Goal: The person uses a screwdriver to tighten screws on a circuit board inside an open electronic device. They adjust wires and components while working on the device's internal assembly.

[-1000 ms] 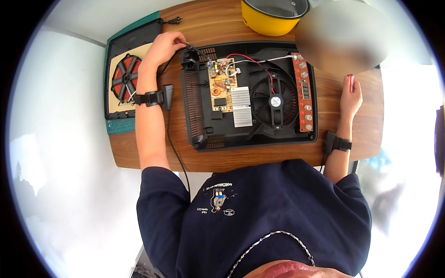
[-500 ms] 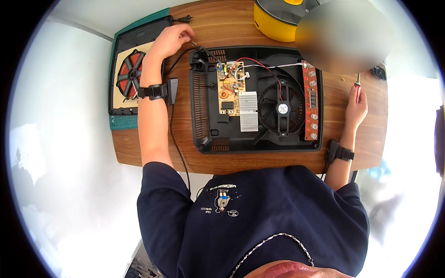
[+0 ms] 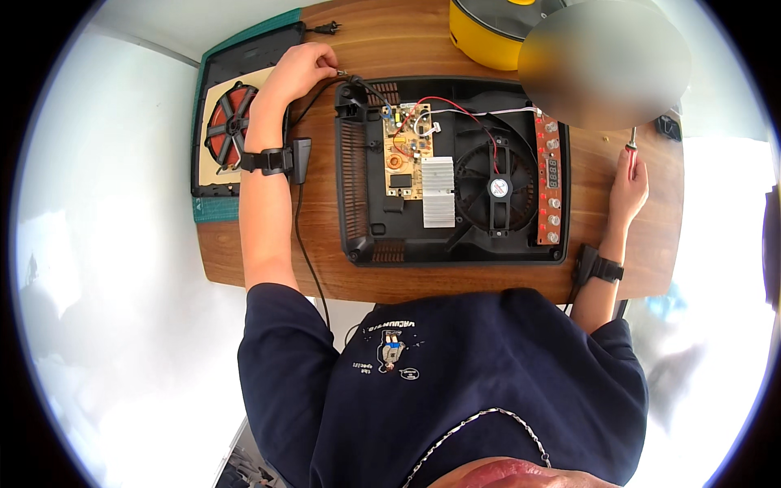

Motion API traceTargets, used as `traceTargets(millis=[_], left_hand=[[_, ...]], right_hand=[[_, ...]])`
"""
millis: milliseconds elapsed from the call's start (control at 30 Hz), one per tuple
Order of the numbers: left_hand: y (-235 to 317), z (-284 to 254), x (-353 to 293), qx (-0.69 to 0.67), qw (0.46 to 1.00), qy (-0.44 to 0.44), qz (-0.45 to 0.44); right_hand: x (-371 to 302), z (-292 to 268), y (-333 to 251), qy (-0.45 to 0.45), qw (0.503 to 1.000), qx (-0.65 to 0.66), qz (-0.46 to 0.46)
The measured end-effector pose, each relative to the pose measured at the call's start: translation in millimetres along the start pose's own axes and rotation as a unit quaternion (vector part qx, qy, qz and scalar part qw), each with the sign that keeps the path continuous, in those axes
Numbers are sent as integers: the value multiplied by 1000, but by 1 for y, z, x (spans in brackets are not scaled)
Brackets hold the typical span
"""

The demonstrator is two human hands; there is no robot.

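- Left hand (image 3: 303, 71), upper left of frame: fingers pinched on black power cord (image 3: 305, 236) end at corner of opened cooker base (image 3: 455, 171), centre bench (image 3: 325, 268).
- Right hand (image 3: 628, 183), right edge: wrapped round red screwdriver (image 3: 632, 156).
- Cord looks limp, light; grip by stiff end. Circuit board (image 3: 407, 159) prob. fragile.
- Upper right blurred out; cord tip too small to tell.

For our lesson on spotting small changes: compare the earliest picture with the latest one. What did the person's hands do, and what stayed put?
The right hand, flat and empty on the wooden table before, slid toward the far edge and took a red-handled screwdriver into its grip. The left hand stayed at the black cable by the corner of the opened black casing. Casing, circuit board and fan kept their places.
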State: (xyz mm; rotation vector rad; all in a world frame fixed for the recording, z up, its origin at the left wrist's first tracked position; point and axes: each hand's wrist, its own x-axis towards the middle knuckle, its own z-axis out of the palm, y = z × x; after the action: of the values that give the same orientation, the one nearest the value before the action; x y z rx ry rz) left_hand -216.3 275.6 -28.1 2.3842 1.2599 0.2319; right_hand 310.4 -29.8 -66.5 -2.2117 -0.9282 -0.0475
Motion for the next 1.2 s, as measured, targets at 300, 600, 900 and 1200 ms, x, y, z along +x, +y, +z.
traceTargets(millis=[300, 600, 900, 1200], left_hand=[[5, 0, 7, 70, 997, -5, 20], [86, -40, -33, -129, 965, 226, 28], [217, -31, -83, -403, 855, 268, 188], [259, 4, -84, -640, 748, 112, 134]], right_hand=[[-2, -2, -8, 2, 1000, -9, 14], [-8, -1, -12, 37, 989, 144, 6], [-39, -57, -106, -105, 948, 181, -241], [-78, -79, -177, -124, 903, 184, -367]])
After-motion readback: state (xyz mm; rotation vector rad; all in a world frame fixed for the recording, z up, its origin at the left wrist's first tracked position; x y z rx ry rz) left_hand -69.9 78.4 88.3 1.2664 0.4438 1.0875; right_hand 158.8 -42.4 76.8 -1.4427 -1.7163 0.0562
